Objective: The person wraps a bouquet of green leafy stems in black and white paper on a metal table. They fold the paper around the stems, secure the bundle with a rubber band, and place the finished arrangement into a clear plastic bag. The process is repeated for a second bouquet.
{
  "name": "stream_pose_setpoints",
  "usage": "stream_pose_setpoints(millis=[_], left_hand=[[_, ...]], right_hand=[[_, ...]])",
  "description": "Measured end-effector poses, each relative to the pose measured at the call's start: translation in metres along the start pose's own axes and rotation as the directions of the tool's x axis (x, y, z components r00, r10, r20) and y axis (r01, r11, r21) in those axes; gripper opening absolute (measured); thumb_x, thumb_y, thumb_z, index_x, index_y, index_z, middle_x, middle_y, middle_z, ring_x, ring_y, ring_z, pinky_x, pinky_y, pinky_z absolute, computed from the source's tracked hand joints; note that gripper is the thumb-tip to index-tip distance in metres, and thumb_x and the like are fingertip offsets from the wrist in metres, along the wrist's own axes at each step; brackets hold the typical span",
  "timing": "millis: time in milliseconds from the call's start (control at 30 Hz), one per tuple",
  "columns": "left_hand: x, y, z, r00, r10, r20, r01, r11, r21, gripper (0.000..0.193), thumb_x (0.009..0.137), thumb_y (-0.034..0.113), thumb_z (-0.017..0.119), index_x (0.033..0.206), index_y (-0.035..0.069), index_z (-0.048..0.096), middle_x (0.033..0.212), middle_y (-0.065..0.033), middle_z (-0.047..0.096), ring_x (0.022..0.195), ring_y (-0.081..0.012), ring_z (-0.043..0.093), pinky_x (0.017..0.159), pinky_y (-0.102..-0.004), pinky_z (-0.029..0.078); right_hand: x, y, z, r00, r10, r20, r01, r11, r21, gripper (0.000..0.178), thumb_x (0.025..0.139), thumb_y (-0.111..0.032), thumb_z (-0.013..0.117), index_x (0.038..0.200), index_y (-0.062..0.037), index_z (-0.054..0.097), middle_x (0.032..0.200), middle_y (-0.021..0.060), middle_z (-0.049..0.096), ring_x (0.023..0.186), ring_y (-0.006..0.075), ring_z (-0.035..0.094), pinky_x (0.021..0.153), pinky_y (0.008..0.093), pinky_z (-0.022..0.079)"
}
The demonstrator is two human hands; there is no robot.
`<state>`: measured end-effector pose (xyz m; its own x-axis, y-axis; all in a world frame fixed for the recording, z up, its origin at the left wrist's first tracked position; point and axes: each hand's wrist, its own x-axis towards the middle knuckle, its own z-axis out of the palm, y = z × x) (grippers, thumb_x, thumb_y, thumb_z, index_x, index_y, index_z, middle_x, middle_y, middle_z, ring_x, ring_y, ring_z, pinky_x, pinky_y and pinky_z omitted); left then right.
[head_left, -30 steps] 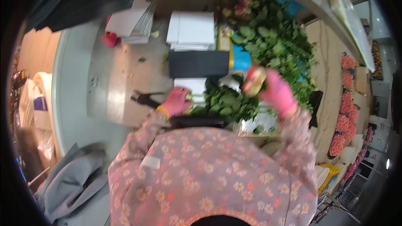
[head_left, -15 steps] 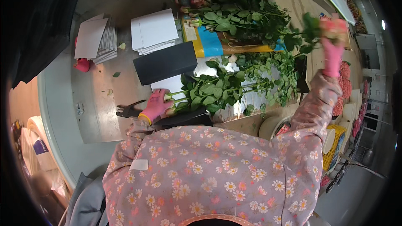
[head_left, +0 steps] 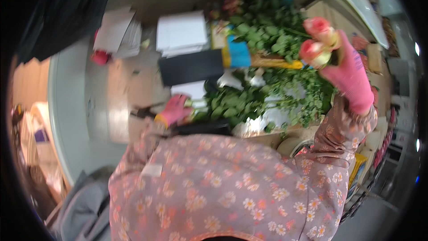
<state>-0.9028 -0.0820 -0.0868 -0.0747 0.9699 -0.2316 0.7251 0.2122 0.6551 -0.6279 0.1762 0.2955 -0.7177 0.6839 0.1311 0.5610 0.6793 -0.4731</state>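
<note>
Both my hands wear pink gloves. My right hand (head_left: 350,73) is raised at the right, closed around two pink-and-cream roses (head_left: 318,42); its fingers are partly behind the blooms. Lower down on the left, my left hand (head_left: 175,109) is closed on the pale ends of leafy green stems (head_left: 227,105), which lie to the right across the bench. Motion blurs that hand somewhat. Directly beyond it are a white sheet (head_left: 189,90) and a dark block (head_left: 191,68).
A dark hand tool (head_left: 145,111) lies left of my left hand. Stacks of white paper (head_left: 180,31) and cards (head_left: 113,33) stand further back on the metal bench (head_left: 118,87). More leafy roses (head_left: 263,27) are piled at the far side. A shelf edge (head_left: 343,6) overhangs the far right.
My right hand has turned and come nearer with the roses, whose blooms now face left. My left hand keeps its hold on the stems. The whole view has shifted slightly.
</note>
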Motion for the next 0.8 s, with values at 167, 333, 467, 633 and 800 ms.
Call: stream_pose_setpoints(millis=[167, 333, 467, 633, 800], left_hand=[[0.014, 0.009, -0.014, 0.997, 0.04, 0.069, -0.042, 0.999, 0.014, 0.039, 0.081, 0.032, 0.059, 0.11, 0.006, 0.053, 0.106, -0.0184, 0.054, 0.103, -0.0348, 0.052, 0.089, -0.0416, 0.042], [0.006, -0.002, 0.014, 0.964, -0.24, -0.116, 0.226, 0.967, -0.122, 0.057, 0.08, 0.026, 0.063, 0.129, 0.008, 0.04, 0.114, -0.0164, 0.052, 0.103, -0.0309, 0.053, 0.092, -0.0377, 0.04], [-0.005, 0.005, 0.024, 0.877, -0.353, -0.327, 0.284, 0.928, -0.24, 0.074, 0.074, 0.03, 0.07, 0.132, 0.003, 0.034, 0.117, -0.02, 0.051, 0.108, -0.0341, 0.048, 0.093, -0.0405, 0.039], [-0.003, -0.001, 0.033, 0.867, -0.312, -0.388, 0.241, 0.945, -0.222, 0.081, 0.07, 0.035, 0.074, 0.133, 0.003, 0.033, 0.115, -0.0208, 0.05, 0.107, -0.0355, 0.049, 0.092, -0.0409, 0.04], [-0.005, -0.002, 0.035, 0.856, -0.27, -0.441, 0.197, 0.959, -0.205, 0.08, 0.07, 0.034, 0.074, 0.131, 0.001, 0.035, 0.115, -0.0196, 0.05, 0.108, -0.035, 0.048, 0.091, -0.0408, 0.04]], right_hand=[[-0.004, -0.024, 0.195, 0.723, 0.017, 0.691, 0.015, 0.999, -0.04, 0.045, 0.067, -0.021, 0.069, 0.101, -0.0022, 0.046, 0.092, 0.0193, 0.061, 0.088, 0.0385, 0.061, 0.077, 0.0424, 0.049], [-0.02, 0.006, 0.38, 0.848, -0.121, 0.516, 0.156, 0.988, -0.024, 0.047, 0.072, -0.025, 0.066, 0.108, -0.0063, 0.044, 0.106, 0.0166, 0.055, 0.092, 0.0351, 0.06, 0.074, 0.0422, 0.05], [-0.036, 0.029, 0.418, 0.907, -0.178, 0.382, 0.189, 0.982, 0.01, 0.059, 0.075, -0.03, 0.065, 0.124, -0.0088, 0.04, 0.104, 0.0137, 0.054, 0.093, 0.0307, 0.059, 0.071, 0.0419, 0.049], [-0.04, 0.034, 0.409, 0.907, -0.121, 0.404, 0.124, 0.992, 0.018, 0.061, 0.078, -0.035, 0.062, 0.128, -0.0097, 0.039, 0.109, 0.013, 0.053, 0.098, 0.0309, 0.057, 0.073, 0.0432, 0.048], [-0.045, 0.035, 0.429, 0.933, -0.12, 0.339, 0.127, 0.992, 0.002, 0.055, 0.077, -0.034, 0.062, 0.123, -0.0113, 0.042, 0.104, 0.0124, 0.054, 0.094, 0.0304, 0.058, 0.068, 0.0408, 0.049]])
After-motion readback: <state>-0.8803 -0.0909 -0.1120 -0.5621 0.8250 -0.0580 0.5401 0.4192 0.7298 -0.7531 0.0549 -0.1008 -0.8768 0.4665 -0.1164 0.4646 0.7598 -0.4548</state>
